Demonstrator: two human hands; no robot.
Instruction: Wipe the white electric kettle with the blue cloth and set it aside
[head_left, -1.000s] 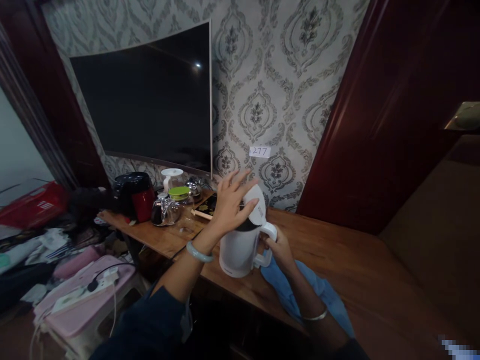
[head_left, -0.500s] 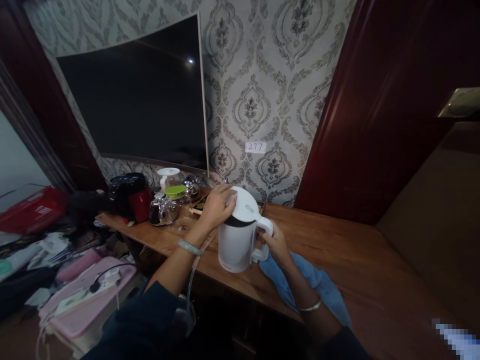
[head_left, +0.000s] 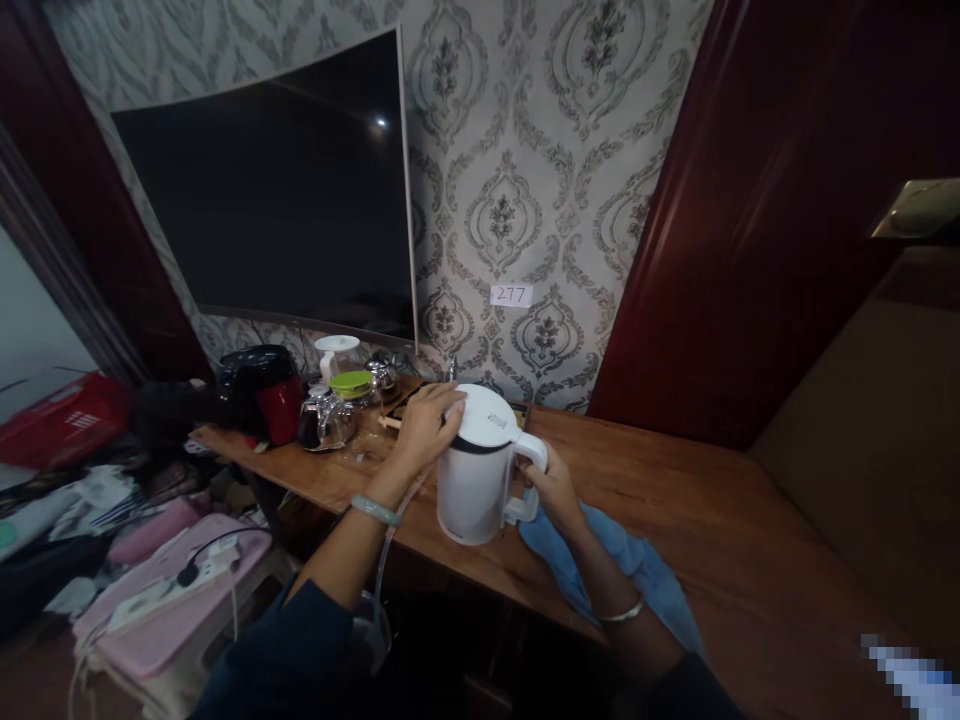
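1. On the wooden desk [head_left: 675, 500], a white kettle [head_left: 478, 480] is standing upright (its lid is down).
2. The left hand [head_left: 424, 428] is lying flat and open on the lid's edge.
3. The right hand [head_left: 551, 487] is curling shut around the kettle's handle.
4. A blue cloth [head_left: 622, 570] is lying under the right arm, just beside the kettle.

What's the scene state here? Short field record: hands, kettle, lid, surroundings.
left hand: palm pressed on the kettle's lid
right hand: gripping the kettle's handle
kettle: white, upright on the wooden table
lid: down on the kettle
blue cloth: on the table under the right forearm
behind kettle: glass teapot, red and black appliance, dark TV on the wall
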